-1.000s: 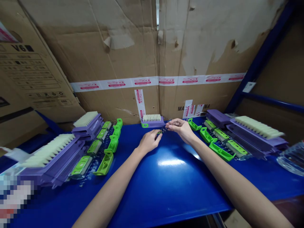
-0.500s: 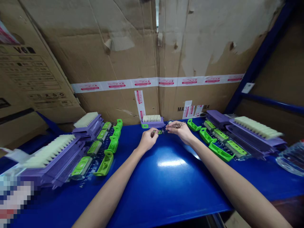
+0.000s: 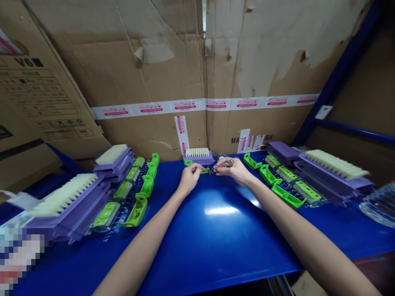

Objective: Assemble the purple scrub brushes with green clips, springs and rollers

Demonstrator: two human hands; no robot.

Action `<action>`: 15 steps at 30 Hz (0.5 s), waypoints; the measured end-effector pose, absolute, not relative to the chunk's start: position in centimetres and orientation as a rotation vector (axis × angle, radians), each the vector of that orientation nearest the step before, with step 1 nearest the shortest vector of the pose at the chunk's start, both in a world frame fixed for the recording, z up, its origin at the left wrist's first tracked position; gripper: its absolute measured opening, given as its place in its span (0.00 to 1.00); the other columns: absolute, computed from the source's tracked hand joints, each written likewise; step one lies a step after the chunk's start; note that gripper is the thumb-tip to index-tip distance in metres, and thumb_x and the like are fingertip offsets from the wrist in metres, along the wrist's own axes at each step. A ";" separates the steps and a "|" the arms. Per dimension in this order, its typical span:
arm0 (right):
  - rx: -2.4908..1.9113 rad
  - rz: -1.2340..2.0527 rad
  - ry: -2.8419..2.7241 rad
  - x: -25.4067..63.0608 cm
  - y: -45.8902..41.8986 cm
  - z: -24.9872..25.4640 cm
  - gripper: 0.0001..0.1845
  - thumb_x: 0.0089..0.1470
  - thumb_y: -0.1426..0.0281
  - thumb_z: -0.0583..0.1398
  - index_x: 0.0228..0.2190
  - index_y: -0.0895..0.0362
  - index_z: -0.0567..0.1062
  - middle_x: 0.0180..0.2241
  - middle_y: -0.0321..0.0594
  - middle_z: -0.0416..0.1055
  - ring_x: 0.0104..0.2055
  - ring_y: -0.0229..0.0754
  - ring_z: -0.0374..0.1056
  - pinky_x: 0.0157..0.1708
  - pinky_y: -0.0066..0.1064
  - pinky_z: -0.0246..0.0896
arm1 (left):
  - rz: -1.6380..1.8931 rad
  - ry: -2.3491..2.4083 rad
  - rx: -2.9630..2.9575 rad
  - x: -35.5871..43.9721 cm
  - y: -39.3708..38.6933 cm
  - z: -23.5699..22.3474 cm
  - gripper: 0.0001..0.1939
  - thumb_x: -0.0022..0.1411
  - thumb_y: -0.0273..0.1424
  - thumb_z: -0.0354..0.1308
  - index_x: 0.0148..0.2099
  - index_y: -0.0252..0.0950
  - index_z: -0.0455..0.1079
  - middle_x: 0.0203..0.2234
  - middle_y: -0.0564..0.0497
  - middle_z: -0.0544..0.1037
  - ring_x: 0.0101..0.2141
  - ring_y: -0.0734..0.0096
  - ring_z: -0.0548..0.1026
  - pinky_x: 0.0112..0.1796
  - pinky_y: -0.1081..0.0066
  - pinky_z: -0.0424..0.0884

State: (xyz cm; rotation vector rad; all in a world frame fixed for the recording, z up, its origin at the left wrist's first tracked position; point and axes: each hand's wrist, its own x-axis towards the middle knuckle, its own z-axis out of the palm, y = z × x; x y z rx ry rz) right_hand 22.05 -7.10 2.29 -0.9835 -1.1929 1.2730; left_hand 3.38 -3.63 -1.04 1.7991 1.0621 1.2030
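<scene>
Near the back of the blue tabletop (image 3: pixel 210 246), my left hand (image 3: pixel 189 179) is closed with its fingertips at the left end of a small green part (image 3: pixel 205 170). Whether it grips that part or something smaller is hidden. Thin wire springs (image 3: pixel 211 170) stick out at the part's right end. Just right of them is my right hand (image 3: pixel 234 169), closed around a small bundle of shiny coiled springs (image 3: pixel 228 163). Its fingertips point left at the green part. Behind my hands, a purple brush piece with pale bristles (image 3: pixel 197 153) stands against the cardboard.
On the left are purple pieces with pale bristles (image 3: pixel 66 193), clear-and-green blocks (image 3: pixel 106 213), springs and green end pieces (image 3: pixel 135 211). Similar purple pieces (image 3: pixel 336 164) and green end pieces (image 3: pixel 286 197) line the right, beside a clear plastic bottle (image 3: pixel 379 205). Cardboard (image 3: pixel 148 82) walls the back.
My left hand has shifted slightly left and up, uncovering more of the green part. My right hand has moved a little left with the springs still in it.
</scene>
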 end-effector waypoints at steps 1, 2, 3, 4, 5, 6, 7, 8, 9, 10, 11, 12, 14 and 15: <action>-1.009 1.273 -1.158 22.2 -6.9 2.1 0.17 0.28 0.68 0.72 0.23 0.59 0.74 0.28 0.40 0.76 0.33 0.41 0.73 0.37 0.37 0.71 | 1.176 1.044 1.804 3.4 -3.7 -1.0 0.11 0.57 0.34 0.49 0.32 0.34 0.70 0.17 0.57 0.66 0.18 0.78 0.61 0.22 0.76 0.57; -1.020 1.254 -1.122 22.3 -6.7 1.9 0.18 0.27 0.68 0.72 0.23 0.59 0.74 0.27 0.40 0.76 0.32 0.41 0.73 0.37 0.37 0.70 | 1.149 1.023 1.830 3.5 -3.8 -0.9 0.11 0.56 0.33 0.50 0.31 0.33 0.70 0.17 0.56 0.66 0.19 0.78 0.62 0.23 0.76 0.57; -1.015 1.221 -1.096 22.3 -6.6 1.8 0.18 0.26 0.68 0.72 0.23 0.59 0.74 0.27 0.40 0.76 0.32 0.42 0.73 0.38 0.38 0.70 | 1.122 1.003 1.865 3.6 -3.9 -0.9 0.10 0.55 0.33 0.50 0.30 0.33 0.70 0.18 0.55 0.68 0.20 0.78 0.63 0.24 0.76 0.58; -1.001 1.171 -1.092 22.3 -6.4 1.7 0.17 0.26 0.68 0.72 0.22 0.59 0.74 0.27 0.40 0.76 0.32 0.42 0.73 0.38 0.38 0.70 | 1.090 0.988 1.896 3.7 -4.0 -0.8 0.09 0.54 0.32 0.51 0.29 0.33 0.70 0.19 0.54 0.69 0.21 0.77 0.65 0.25 0.76 0.59; -0.984 1.105 -1.111 22.3 -6.3 1.6 0.17 0.27 0.68 0.72 0.22 0.58 0.74 0.28 0.40 0.76 0.32 0.42 0.73 0.39 0.38 0.69 | 1.055 0.976 1.920 3.8 -4.1 -0.7 0.08 0.53 0.32 0.52 0.28 0.33 0.69 0.20 0.54 0.70 0.23 0.76 0.66 0.26 0.76 0.60; -0.968 1.031 -1.146 22.3 -6.3 1.6 0.16 0.29 0.68 0.71 0.23 0.58 0.74 0.28 0.39 0.76 0.33 0.42 0.73 0.40 0.38 0.68 | 1.026 0.968 1.931 3.9 -4.2 -0.6 0.08 0.52 0.32 0.53 0.28 0.33 0.69 0.20 0.54 0.71 0.23 0.76 0.66 0.27 0.76 0.60; -0.954 0.962 -1.190 22.2 -6.3 1.6 0.14 0.31 0.68 0.71 0.23 0.58 0.75 0.29 0.39 0.76 0.34 0.42 0.72 0.40 0.38 0.67 | 1.009 0.965 1.928 4.0 -4.2 -0.6 0.07 0.52 0.32 0.54 0.27 0.33 0.68 0.20 0.54 0.70 0.23 0.77 0.66 0.27 0.76 0.60; -0.941 0.909 -1.237 22.1 -6.4 1.7 0.13 0.33 0.67 0.70 0.24 0.57 0.75 0.29 0.39 0.76 0.35 0.42 0.72 0.41 0.37 0.67 | 1.000 0.965 1.914 4.1 -4.3 -0.5 0.08 0.52 0.33 0.55 0.27 0.33 0.67 0.19 0.55 0.69 0.22 0.77 0.65 0.27 0.76 0.59; -0.927 0.878 -1.281 22.0 -6.5 1.7 0.12 0.34 0.67 0.69 0.24 0.57 0.75 0.30 0.39 0.76 0.35 0.42 0.72 0.41 0.37 0.66 | 0.999 0.968 1.895 4.1 -4.3 -0.5 0.09 0.52 0.34 0.55 0.27 0.34 0.66 0.19 0.56 0.68 0.21 0.78 0.64 0.26 0.76 0.59; -0.912 0.867 -1.318 21.9 -6.6 1.8 0.11 0.36 0.68 0.69 0.24 0.57 0.75 0.30 0.39 0.76 0.36 0.42 0.72 0.41 0.36 0.66 | 1.005 0.972 1.873 4.0 -4.2 -0.5 0.10 0.53 0.36 0.55 0.27 0.34 0.65 0.18 0.57 0.66 0.20 0.79 0.62 0.25 0.76 0.57; -0.898 0.869 -1.347 21.8 -6.7 1.9 0.10 0.36 0.68 0.68 0.24 0.57 0.75 0.31 0.39 0.76 0.36 0.42 0.72 0.41 0.36 0.65 | 1.010 0.977 1.854 4.0 -4.2 -0.5 0.11 0.53 0.37 0.55 0.28 0.34 0.65 0.17 0.58 0.65 0.20 0.79 0.61 0.24 0.77 0.56; -0.887 0.873 -1.371 21.8 -6.8 2.0 0.09 0.37 0.68 0.68 0.24 0.57 0.75 0.31 0.39 0.76 0.36 0.42 0.72 0.41 0.36 0.65 | 1.010 0.981 1.841 3.9 -4.1 -0.6 0.12 0.54 0.39 0.55 0.28 0.34 0.65 0.16 0.59 0.63 0.19 0.80 0.60 0.23 0.77 0.54; -0.878 0.866 -1.394 21.7 -7.0 2.0 0.09 0.37 0.68 0.68 0.24 0.57 0.75 0.32 0.39 0.76 0.37 0.42 0.72 0.40 0.35 0.65 | 0.993 0.980 1.833 3.9 -4.0 -0.6 0.13 0.54 0.40 0.55 0.29 0.34 0.65 0.16 0.59 0.62 0.19 0.80 0.59 0.22 0.77 0.53; -0.876 0.861 -1.393 21.6 -7.0 2.0 0.08 0.38 0.68 0.68 0.24 0.57 0.75 0.32 0.39 0.76 0.37 0.42 0.71 0.40 0.35 0.64 | 0.982 0.975 1.835 3.8 -4.0 -0.6 0.13 0.54 0.40 0.55 0.29 0.34 0.65 0.17 0.59 0.63 0.19 0.80 0.59 0.22 0.77 0.53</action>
